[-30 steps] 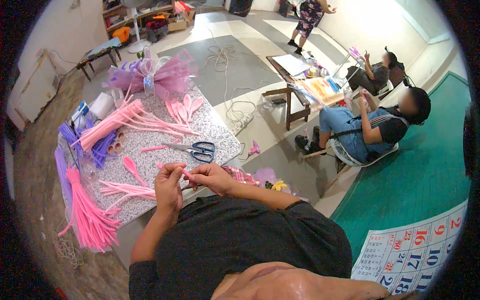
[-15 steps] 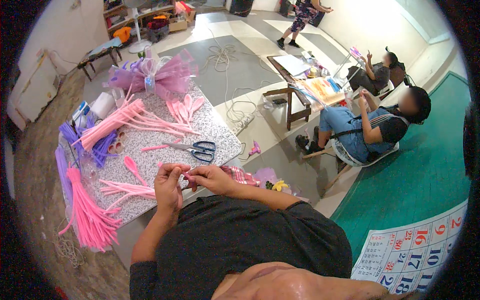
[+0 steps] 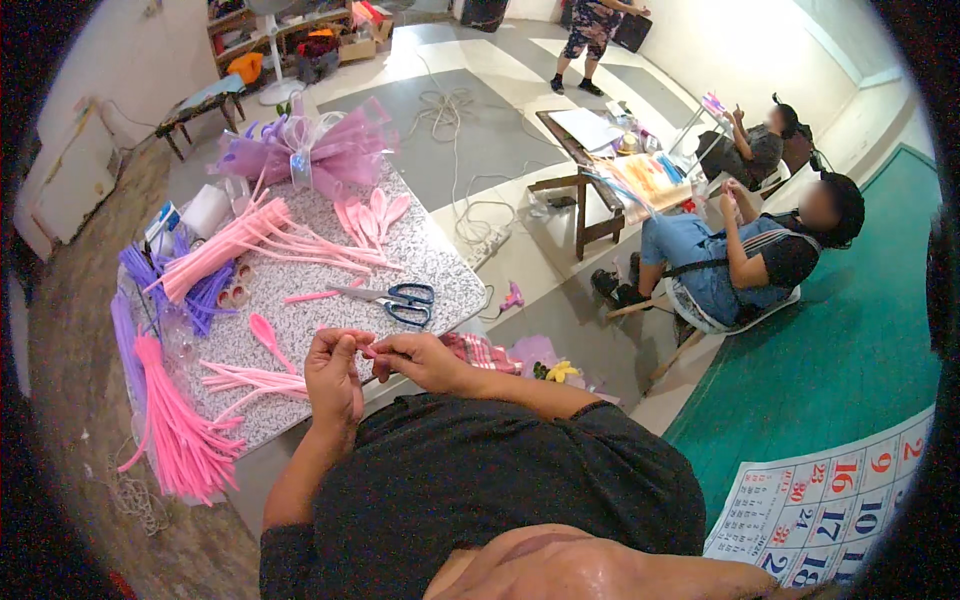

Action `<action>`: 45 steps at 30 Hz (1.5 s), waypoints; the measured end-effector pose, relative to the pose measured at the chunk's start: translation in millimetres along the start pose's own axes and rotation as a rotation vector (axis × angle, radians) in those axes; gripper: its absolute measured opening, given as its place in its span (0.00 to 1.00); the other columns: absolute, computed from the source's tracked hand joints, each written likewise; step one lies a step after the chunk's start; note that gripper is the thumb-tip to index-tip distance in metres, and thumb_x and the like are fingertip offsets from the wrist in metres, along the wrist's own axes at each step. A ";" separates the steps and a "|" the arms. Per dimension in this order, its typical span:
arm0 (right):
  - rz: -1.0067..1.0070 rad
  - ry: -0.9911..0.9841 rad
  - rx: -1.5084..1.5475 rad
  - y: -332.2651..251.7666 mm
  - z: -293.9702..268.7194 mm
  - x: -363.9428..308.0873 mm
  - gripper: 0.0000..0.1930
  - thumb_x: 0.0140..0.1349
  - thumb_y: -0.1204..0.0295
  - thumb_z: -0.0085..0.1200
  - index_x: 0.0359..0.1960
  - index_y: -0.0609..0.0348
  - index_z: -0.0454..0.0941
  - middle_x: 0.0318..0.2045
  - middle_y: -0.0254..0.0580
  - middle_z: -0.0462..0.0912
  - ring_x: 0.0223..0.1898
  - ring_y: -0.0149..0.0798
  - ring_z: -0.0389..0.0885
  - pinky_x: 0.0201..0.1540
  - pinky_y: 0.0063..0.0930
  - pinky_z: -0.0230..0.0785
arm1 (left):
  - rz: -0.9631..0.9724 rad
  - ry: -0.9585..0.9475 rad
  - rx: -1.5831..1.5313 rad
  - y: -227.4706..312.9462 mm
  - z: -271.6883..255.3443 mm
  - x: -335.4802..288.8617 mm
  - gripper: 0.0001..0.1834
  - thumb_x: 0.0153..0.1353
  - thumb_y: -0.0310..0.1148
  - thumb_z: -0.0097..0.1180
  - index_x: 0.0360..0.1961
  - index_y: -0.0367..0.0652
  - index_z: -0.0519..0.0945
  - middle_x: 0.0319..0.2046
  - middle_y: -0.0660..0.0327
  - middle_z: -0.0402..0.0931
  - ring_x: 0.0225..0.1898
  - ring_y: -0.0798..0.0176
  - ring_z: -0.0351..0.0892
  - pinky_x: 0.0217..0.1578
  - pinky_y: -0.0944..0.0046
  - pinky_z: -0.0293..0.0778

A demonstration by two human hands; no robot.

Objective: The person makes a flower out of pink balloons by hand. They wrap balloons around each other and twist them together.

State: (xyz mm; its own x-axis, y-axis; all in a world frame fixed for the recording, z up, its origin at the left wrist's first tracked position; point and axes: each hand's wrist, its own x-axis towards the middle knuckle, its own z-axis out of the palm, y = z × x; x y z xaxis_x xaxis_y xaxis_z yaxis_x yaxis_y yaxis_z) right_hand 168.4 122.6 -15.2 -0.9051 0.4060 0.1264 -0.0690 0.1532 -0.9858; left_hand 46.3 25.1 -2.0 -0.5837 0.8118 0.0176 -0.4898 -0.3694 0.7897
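Note:
Close to the table's near edge, my left hand (image 3: 335, 378) and my right hand (image 3: 425, 362) meet fingertip to fingertip. Both are pinching a short bit of pink pipe cleaner (image 3: 368, 351), most of it hidden by the fingers. Left of my hands lie loose pink pipe cleaners (image 3: 255, 380) and one pink petal-shaped loop (image 3: 266, 336). Just beyond them is a pair of scissors (image 3: 408, 303) with dark blue handles, beside a single pink stem (image 3: 312, 296). More petal loops (image 3: 375, 218) rest farther back.
A bright pink bundle (image 3: 178, 425), a paler pink bundle (image 3: 225, 250) and purple pipe cleaners (image 3: 205, 295) cover the left of the speckled table (image 3: 440, 240). A mauve wrapped bouquet (image 3: 320, 150) stands at the back. Two people sit at a low table (image 3: 565, 140) on the right; another stands beyond.
My fingers have shifted slightly around the pink pipe cleaner, and less of it shows between them. The standing person in the background has turned and moved a little.

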 end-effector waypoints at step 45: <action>-0.005 -0.034 -0.331 -32.1 -30.1 5.5 0.12 0.56 0.64 0.49 0.24 0.61 0.73 0.16 0.45 0.71 0.19 0.40 0.70 0.23 0.32 0.61 | 0.032 -0.103 0.570 28.3 -28.2 9.1 0.03 0.51 0.23 0.57 0.26 0.37 0.75 0.25 0.65 0.75 0.30 0.73 0.71 0.33 0.72 0.67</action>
State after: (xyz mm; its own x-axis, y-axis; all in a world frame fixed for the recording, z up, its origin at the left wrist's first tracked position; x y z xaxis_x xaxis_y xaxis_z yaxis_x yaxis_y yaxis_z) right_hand 178.2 147.0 20.5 -0.9188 0.3755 0.1221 0.0618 0.4422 -0.8948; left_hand 8.9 9.2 3.2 -0.5121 0.8548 0.0839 -0.0302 -0.1156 0.9928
